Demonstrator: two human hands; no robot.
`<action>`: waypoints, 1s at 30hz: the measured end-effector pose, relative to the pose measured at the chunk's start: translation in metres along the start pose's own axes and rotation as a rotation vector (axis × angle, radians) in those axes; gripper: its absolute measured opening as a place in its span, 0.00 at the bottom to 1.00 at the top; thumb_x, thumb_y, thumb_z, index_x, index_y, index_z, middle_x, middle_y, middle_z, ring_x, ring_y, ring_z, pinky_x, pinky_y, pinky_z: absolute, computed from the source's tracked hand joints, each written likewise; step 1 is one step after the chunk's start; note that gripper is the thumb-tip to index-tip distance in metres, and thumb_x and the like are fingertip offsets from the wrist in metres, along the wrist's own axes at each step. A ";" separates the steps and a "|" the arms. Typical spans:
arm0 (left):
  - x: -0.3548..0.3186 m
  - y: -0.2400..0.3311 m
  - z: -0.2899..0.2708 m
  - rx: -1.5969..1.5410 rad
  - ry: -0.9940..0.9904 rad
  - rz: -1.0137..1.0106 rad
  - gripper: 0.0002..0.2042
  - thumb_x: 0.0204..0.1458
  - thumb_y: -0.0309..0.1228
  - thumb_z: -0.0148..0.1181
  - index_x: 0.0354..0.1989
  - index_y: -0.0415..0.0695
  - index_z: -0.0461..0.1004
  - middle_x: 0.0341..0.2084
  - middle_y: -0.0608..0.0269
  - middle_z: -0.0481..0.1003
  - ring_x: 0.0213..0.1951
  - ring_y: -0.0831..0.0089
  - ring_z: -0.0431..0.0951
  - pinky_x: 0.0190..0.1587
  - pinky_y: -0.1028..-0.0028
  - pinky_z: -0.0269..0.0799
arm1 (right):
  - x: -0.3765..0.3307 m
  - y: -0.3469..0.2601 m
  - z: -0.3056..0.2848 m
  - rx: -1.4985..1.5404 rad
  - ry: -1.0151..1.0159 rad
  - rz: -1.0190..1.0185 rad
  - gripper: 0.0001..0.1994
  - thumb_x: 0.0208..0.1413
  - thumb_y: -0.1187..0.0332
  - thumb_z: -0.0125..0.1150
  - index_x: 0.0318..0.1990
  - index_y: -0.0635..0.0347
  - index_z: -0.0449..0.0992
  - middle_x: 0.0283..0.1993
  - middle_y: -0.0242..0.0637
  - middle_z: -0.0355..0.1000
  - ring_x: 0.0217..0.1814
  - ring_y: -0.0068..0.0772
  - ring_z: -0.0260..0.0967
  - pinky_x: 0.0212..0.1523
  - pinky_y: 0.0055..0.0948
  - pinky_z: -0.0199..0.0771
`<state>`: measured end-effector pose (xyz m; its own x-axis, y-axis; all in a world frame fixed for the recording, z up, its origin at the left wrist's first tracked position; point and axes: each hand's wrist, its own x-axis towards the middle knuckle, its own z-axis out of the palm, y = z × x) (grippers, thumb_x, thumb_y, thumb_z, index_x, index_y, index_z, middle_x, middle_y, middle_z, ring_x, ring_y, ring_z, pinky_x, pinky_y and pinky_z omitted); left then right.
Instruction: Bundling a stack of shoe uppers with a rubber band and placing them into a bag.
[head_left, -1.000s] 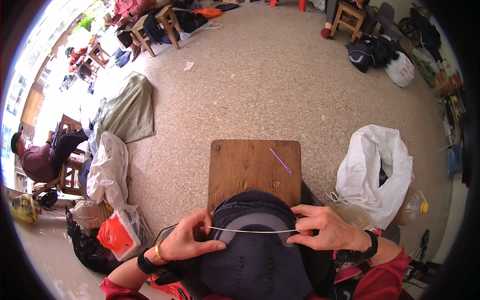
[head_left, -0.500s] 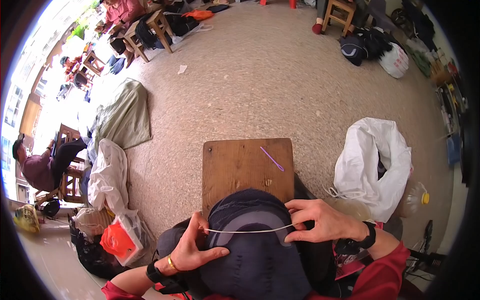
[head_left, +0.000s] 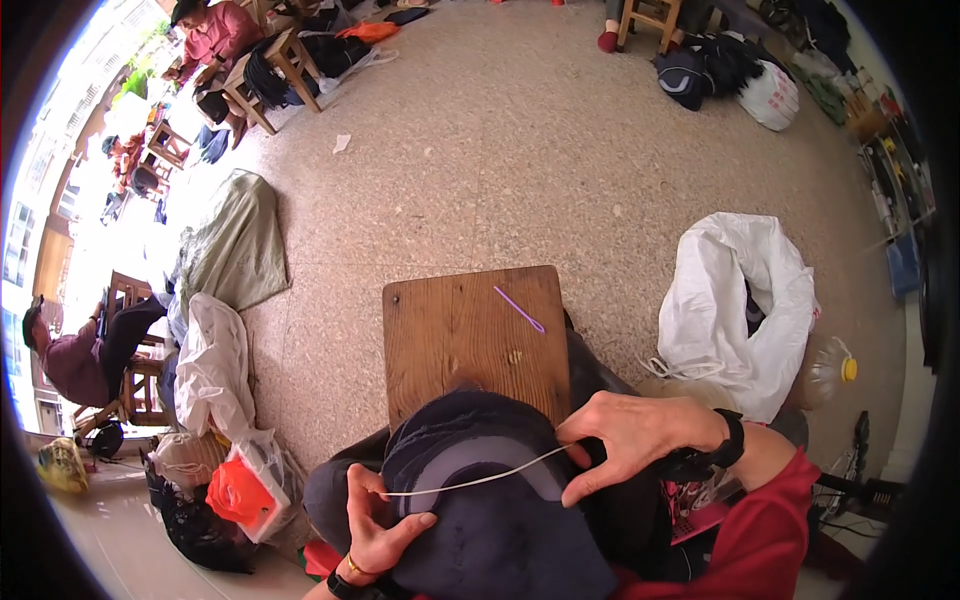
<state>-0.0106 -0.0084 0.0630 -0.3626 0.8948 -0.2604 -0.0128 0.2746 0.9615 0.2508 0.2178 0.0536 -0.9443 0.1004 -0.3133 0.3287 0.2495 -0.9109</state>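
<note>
A stack of dark navy caps (head_left: 500, 545) with a curved grey band lies in front of me, its far edge against the wooden stool. Across it runs a thin white cord (head_left: 480, 482), stretched between my hands and bowed slightly downward. My left hand (head_left: 377, 525) holds the cord's left end at its fingers, its thumb resting near the dark fabric. The right end is pinched in my right hand (head_left: 640, 435), held higher and beside the grey band. On the wooden stool (head_left: 440, 345) lies a thin purple looped tool (head_left: 518, 308).
A white sack (head_left: 690, 300) stands open at right, near a clear jug with a yellow cap (head_left: 848, 369). White bags (head_left: 212, 360) and an orange-red bag (head_left: 240, 490) lie at left. Other people sit on wooden stools at the far left.
My left hand has moved down and slightly left, while my right has shifted slightly left. The cord now slants up to the right. The whole view has shifted a little.
</note>
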 end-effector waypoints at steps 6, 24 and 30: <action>-0.009 0.000 0.000 -0.115 0.094 0.001 0.31 0.36 0.25 0.80 0.38 0.48 0.57 0.35 0.72 0.59 0.40 0.79 0.64 0.48 0.77 0.62 | -0.003 -0.003 0.003 0.061 0.026 -0.125 0.29 0.49 0.41 0.69 0.28 0.65 0.72 0.27 0.43 0.72 0.32 0.40 0.74 0.32 0.36 0.70; 0.024 -0.015 0.006 -0.094 0.150 0.023 0.23 0.45 0.23 0.73 0.33 0.49 0.57 0.27 0.76 0.57 0.30 0.87 0.57 0.32 0.81 0.53 | -0.014 -0.024 0.038 0.077 0.387 -0.194 0.22 0.56 0.56 0.69 0.24 0.62 0.66 0.25 0.37 0.60 0.26 0.38 0.62 0.29 0.35 0.63; 0.021 -0.023 0.001 -0.027 0.161 0.093 0.22 0.47 0.20 0.71 0.33 0.49 0.58 0.26 0.77 0.57 0.29 0.87 0.58 0.32 0.83 0.53 | -0.023 -0.034 0.050 0.091 0.332 -0.181 0.20 0.60 0.53 0.64 0.29 0.62 0.67 0.37 0.43 0.61 0.35 0.44 0.65 0.38 0.40 0.67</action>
<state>-0.0173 0.0040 0.0349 -0.5075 0.8476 -0.1551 0.0032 0.1818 0.9833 0.2608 0.1585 0.0782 -0.9265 0.3723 -0.0546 0.1402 0.2068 -0.9683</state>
